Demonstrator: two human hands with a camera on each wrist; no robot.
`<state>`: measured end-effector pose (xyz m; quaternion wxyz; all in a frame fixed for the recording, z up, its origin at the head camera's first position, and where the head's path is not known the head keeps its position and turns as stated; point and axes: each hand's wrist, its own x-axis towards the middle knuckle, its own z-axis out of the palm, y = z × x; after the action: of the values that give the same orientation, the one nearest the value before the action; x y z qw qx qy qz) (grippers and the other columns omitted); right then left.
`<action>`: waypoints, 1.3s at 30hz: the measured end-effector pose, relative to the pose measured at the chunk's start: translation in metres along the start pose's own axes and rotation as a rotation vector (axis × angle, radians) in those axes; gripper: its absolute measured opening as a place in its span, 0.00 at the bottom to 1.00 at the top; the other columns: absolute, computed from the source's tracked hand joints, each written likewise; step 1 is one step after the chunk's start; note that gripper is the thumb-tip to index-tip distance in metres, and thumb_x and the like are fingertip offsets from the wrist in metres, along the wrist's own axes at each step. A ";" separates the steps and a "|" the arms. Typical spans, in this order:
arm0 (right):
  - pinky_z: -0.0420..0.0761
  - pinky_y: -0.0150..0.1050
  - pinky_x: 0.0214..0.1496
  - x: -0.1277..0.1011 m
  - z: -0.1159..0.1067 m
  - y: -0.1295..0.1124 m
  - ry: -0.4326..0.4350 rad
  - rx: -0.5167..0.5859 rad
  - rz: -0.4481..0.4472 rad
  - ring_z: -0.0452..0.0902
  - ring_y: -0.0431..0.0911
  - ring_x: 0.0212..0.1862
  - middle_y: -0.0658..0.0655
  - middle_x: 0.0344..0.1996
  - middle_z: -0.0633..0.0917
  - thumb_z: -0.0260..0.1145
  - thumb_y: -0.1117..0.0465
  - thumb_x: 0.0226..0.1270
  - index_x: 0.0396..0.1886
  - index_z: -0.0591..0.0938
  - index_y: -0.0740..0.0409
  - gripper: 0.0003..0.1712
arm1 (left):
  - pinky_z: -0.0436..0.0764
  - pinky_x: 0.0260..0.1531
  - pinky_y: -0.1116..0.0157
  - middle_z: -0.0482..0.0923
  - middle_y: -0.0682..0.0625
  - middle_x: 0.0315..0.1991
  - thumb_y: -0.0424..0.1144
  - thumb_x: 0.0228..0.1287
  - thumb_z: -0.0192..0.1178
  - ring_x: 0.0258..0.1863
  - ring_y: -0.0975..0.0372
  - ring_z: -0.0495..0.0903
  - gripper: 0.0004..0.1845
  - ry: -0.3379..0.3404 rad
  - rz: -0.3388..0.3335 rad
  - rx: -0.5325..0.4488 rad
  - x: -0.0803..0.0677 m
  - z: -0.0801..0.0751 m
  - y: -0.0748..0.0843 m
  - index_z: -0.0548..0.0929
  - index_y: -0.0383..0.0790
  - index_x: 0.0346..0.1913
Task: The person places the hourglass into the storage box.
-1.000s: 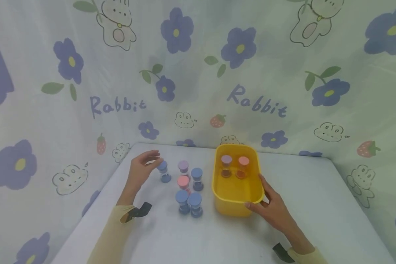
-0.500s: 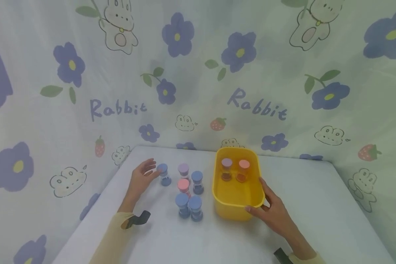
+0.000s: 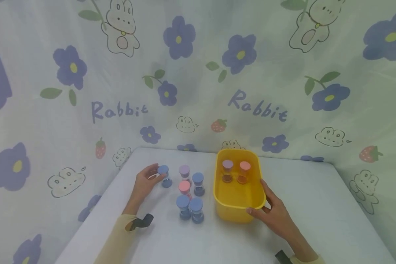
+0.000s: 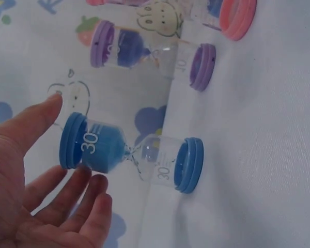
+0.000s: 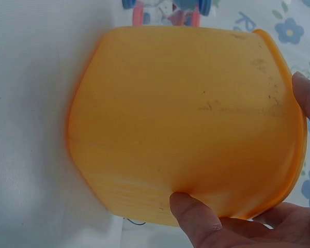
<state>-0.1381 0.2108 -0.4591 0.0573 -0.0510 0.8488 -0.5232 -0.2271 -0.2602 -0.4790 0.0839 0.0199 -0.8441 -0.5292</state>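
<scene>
My left hand [image 3: 146, 183] is around a blue-capped hourglass [image 4: 108, 150] standing upright on the table. In the left wrist view, the thumb is beside its upper cap with a small gap, and the fingers are bent on the other side, close to the glass; whether they touch it I cannot tell. My right hand [image 3: 277, 216] grips the near right corner of a yellow plastic bin [image 5: 181, 119], the thumb at its rim and the fingers against its wall. Inside the bin stand a purple-capped hourglass [image 3: 227, 171] and a pink-capped hourglass [image 3: 244, 172].
Between the left hand and the bin stands a group of hourglasses: purple-capped [image 3: 184, 171], pink-capped [image 3: 184, 188], and blue-capped ones [image 3: 198, 183], two of these close together in front [image 3: 190, 209]. A patterned curtain [image 3: 198, 84] hangs behind the white table [image 3: 165, 242].
My left hand has come down and in from above, its thumb and fingers now on either side of the blue-capped hourglass. The right hand keeps its grip on the bin.
</scene>
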 end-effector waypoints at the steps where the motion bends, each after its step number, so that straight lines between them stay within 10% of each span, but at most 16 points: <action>1: 0.79 0.48 0.68 0.000 0.000 0.000 0.000 -0.002 0.001 0.55 0.61 0.82 0.55 0.85 0.52 0.77 0.42 0.61 0.85 0.48 0.39 0.62 | 0.75 0.73 0.52 0.75 0.40 0.71 0.52 0.64 0.73 0.71 0.47 0.75 0.39 0.000 0.002 -0.003 -0.001 0.000 0.000 0.72 0.40 0.73; 10: 0.79 0.48 0.68 -0.001 0.001 0.000 -0.003 -0.007 0.002 0.55 0.62 0.82 0.55 0.85 0.52 0.77 0.42 0.61 0.86 0.47 0.40 0.62 | 0.81 0.64 0.70 0.75 0.43 0.70 0.51 0.65 0.72 0.71 0.50 0.75 0.38 -0.001 -0.020 -0.048 -0.004 0.004 -0.002 0.72 0.40 0.73; 21: 0.79 0.49 0.68 -0.001 0.001 0.001 -0.010 -0.001 -0.014 0.56 0.62 0.82 0.55 0.85 0.52 0.76 0.41 0.61 0.85 0.48 0.38 0.62 | 0.72 0.74 0.47 0.77 0.41 0.70 0.57 0.62 0.72 0.72 0.48 0.73 0.38 0.019 -0.043 0.045 0.000 0.005 -0.009 0.75 0.41 0.70; 39: 0.80 0.51 0.67 0.001 -0.002 0.001 -0.010 0.003 -0.052 0.55 0.63 0.82 0.57 0.85 0.52 0.76 0.43 0.63 0.86 0.47 0.40 0.62 | 0.73 0.74 0.48 0.83 0.41 0.63 0.50 0.61 0.75 0.67 0.50 0.78 0.31 0.109 0.040 -0.038 -0.004 -0.001 0.014 0.81 0.42 0.65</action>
<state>-0.1391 0.2125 -0.4588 0.0480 -0.0754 0.8461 -0.5255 -0.2219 -0.2546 -0.4662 0.1405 0.0302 -0.8284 -0.5413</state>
